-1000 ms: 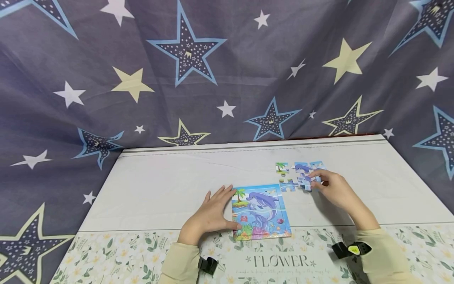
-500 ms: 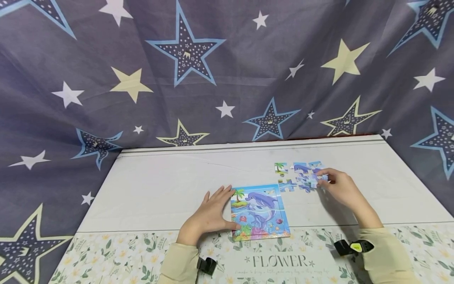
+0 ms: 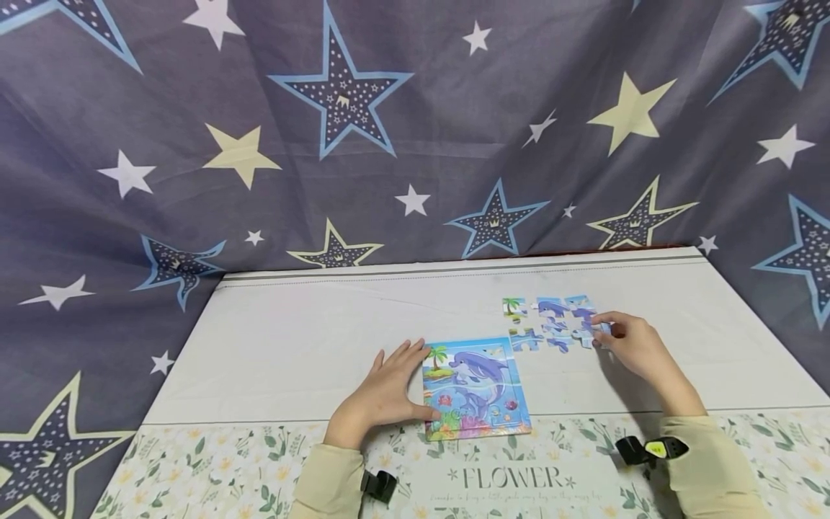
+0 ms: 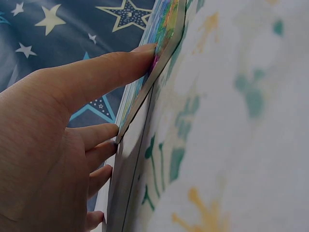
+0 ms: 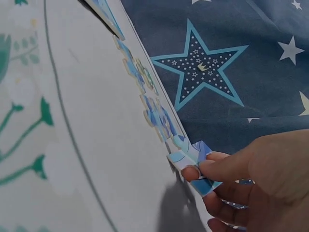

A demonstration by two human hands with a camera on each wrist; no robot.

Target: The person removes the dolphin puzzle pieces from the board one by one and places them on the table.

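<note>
A square dolphin jigsaw puzzle in its frame (image 3: 478,388) lies flat on the table in the head view. Along its left edge rests my left hand (image 3: 379,396), fingers extended, thumb touching the lower left corner and a fingertip at the upper left one. My right hand (image 3: 638,349) pinches a blue and white puzzle piece (image 5: 181,158) between thumb and fingers, at the right end of a group of loose pieces. Those include a palm-tree piece (image 3: 513,308), a dolphin-head piece (image 3: 551,306) and several others in two rows. My fingers partly hide the pinched piece.
The white table cover (image 3: 337,324) has a floral printed strip (image 3: 259,461) along the front. A dark star-patterned curtain (image 3: 415,144) hangs behind the table's back edge. The loose pieces lie just behind and right of the framed puzzle.
My right hand has shifted rightward with the pinched piece, from over the lower middle loose piece to the right end of the lower row. My left hand has stayed on the frame.
</note>
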